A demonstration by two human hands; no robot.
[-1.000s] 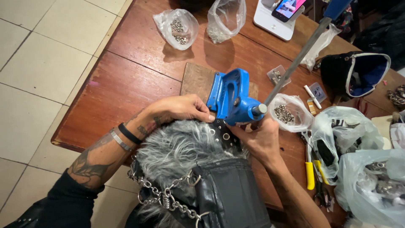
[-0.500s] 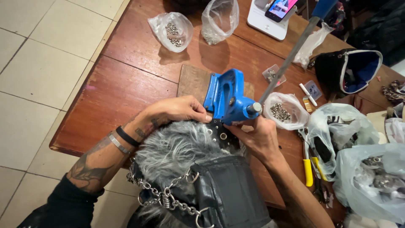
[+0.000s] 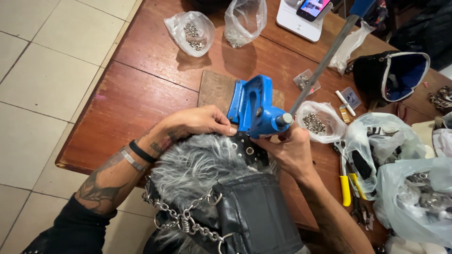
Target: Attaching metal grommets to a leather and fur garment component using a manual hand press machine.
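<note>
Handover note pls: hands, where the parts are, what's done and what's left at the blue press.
Left hand: on the grey fur trim, fingertips at the base of the blue hand press.
Right hand: holds the black eyelet strip under the press head.
Press lever is up. Open bag of eyelets lies right of the press.
Done: several eyelets sit in the strip.
Left: likely more; the strip's far end is hidden.

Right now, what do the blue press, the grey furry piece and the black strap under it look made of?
Blue hand press: painted cast metal, likely; smooth, rigid body. Grey furry piece: probably faux fur; long shaggy pile. Black eyelet strap: leather or imitation, matte, with shiny metal rings.
</note>
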